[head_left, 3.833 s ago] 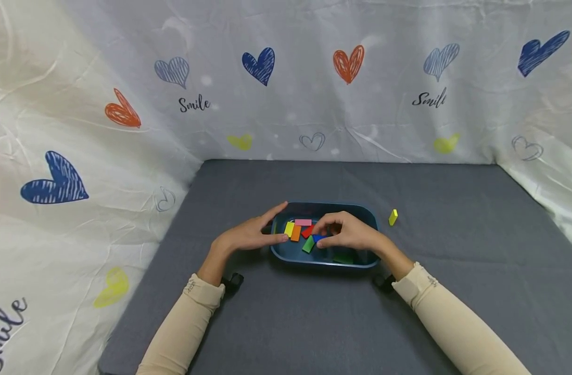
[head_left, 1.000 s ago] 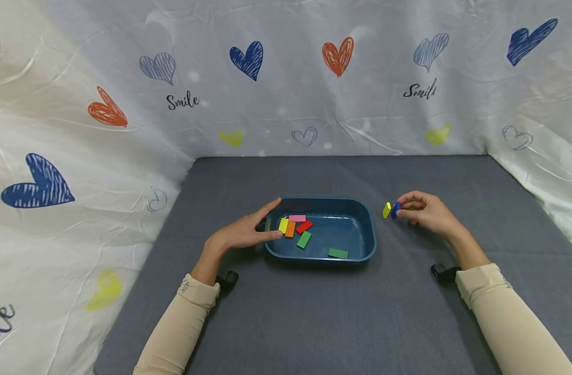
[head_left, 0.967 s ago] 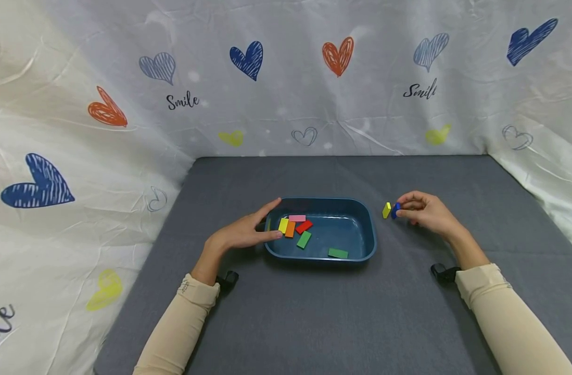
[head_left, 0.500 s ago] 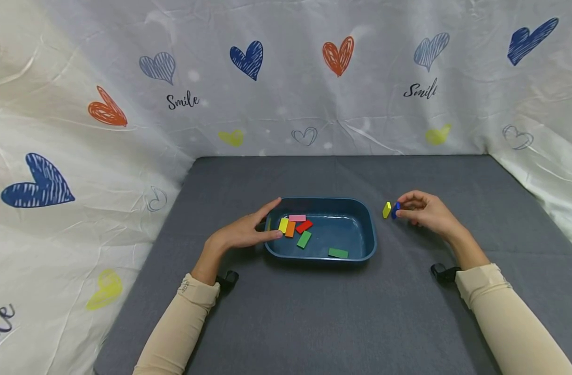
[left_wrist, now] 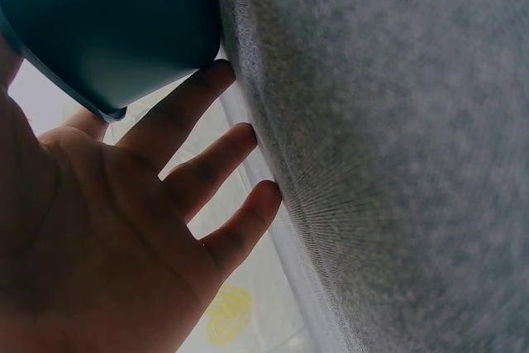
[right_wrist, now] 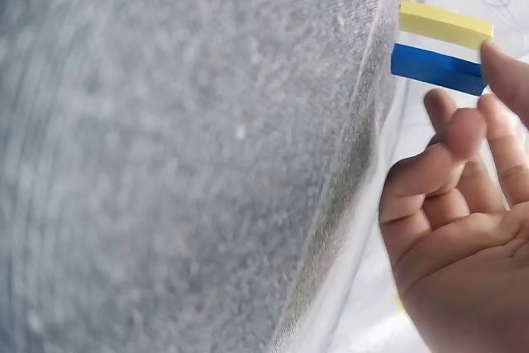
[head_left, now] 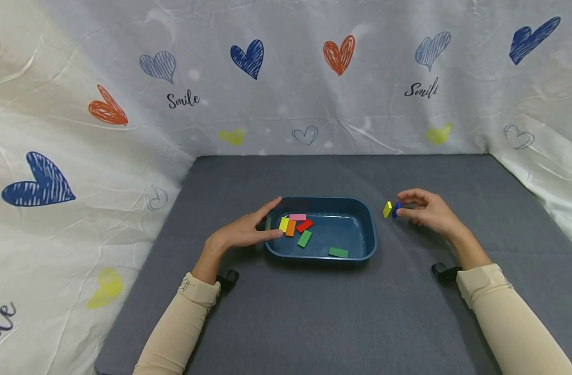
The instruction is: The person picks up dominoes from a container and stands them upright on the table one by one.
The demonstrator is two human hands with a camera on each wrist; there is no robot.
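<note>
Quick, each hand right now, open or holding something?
Left hand: open, fingers extended, against the tray.
Right hand: closed, pinching the blue block near its top.

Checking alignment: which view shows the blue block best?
Right wrist: the blue block shows large, mostly uncovered. The head view shows it small, partly hidden by the right hand; the left wrist doesn't show it.

Person's left arm [head_left: 173, 328], in long beige fabric sleeve [head_left: 194, 299], angles inward from lower edge of head view; bare left hand [head_left: 241, 232] has fingers [left_wrist: 240, 225] extended and spread, thumb [head_left: 269, 235] straight, held apart from them. Right arm [head_left: 510, 317], sleeved alike, reaches up and inward; bare right hand [head_left: 431, 211] pinches between thumb and index finger, other fingers [right_wrist: 417, 175] bent. Hands well apart.
</note>
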